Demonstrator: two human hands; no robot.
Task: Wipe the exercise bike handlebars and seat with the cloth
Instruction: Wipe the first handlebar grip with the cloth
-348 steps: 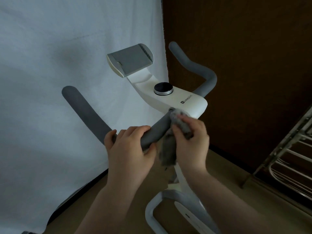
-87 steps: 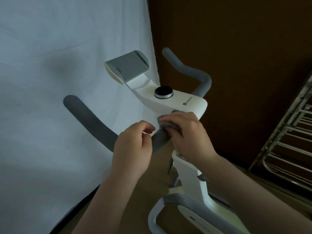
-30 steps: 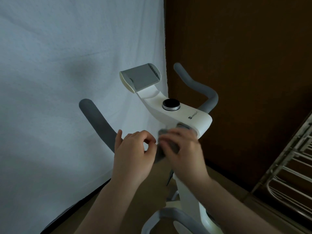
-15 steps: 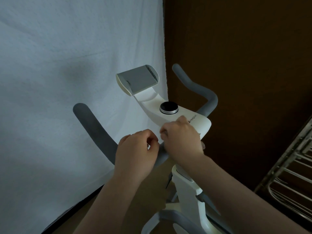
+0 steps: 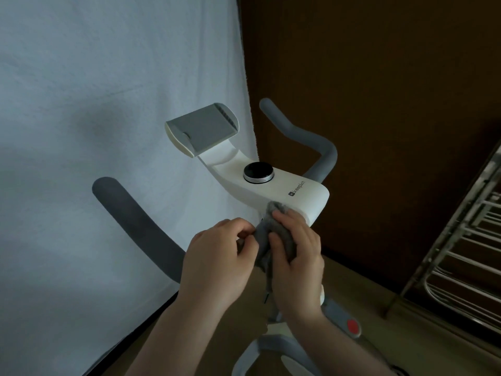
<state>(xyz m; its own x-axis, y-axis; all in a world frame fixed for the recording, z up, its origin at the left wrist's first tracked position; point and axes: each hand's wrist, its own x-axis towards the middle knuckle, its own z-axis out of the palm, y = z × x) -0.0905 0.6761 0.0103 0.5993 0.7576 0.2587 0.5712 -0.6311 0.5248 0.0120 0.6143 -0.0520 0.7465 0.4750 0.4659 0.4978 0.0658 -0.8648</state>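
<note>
The grey cloth [image 5: 273, 240] is bunched around the inner end of the left handlebar [image 5: 141, 226], below the white console [image 5: 298, 196]. The right hand [image 5: 295, 256] grips it; the left hand [image 5: 219, 259] pinches its edge. The hands hide the bar there.

Two bare forearms come up from the lower edge of the head view, each ending in a bare hand. The person's left hand [image 5: 217, 264] carries no glove, ring, watch or band on the parts that show, and its forearm is uncovered down to the frame edge. The person's right hand [image 5: 296, 263] is likewise ungloved, with short plain fingernails and an unadorned wrist; its forearm is also sleeveless as far as it shows. No clothing comes into view on either arm.
</note>
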